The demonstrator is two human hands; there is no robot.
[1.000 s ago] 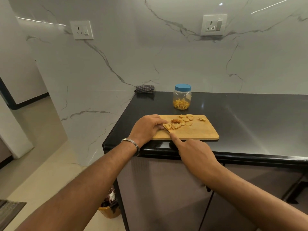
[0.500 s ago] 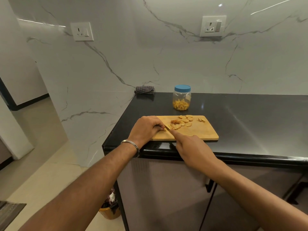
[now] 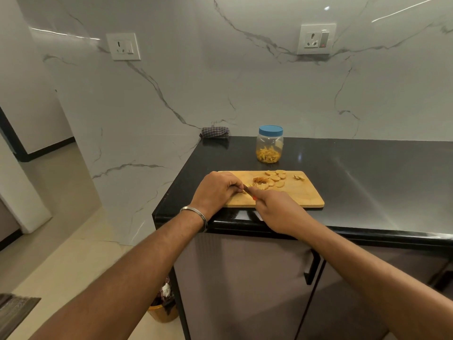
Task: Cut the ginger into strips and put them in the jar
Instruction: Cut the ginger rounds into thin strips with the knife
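On the cutting board (image 3: 294, 195), the left hand (image 3: 215, 190) pinches ginger slices (image 3: 247, 190) — the right hand (image 3: 277, 212) grasps a knife (image 3: 253, 196).

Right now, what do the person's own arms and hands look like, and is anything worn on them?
Both forearms are bare as far as the frame shows, with no sleeves or gloves in view. The left hand has a plain silver-coloured metal bangle round its wrist, a thin smooth band with faint engraving too small to read. The right hand and its wrist carry nothing visible: no ring, watch or band.

Pale ginger slices (image 3: 275, 178) on board; upright blue-lidded jar (image 3: 270, 144) behind, strips inside.
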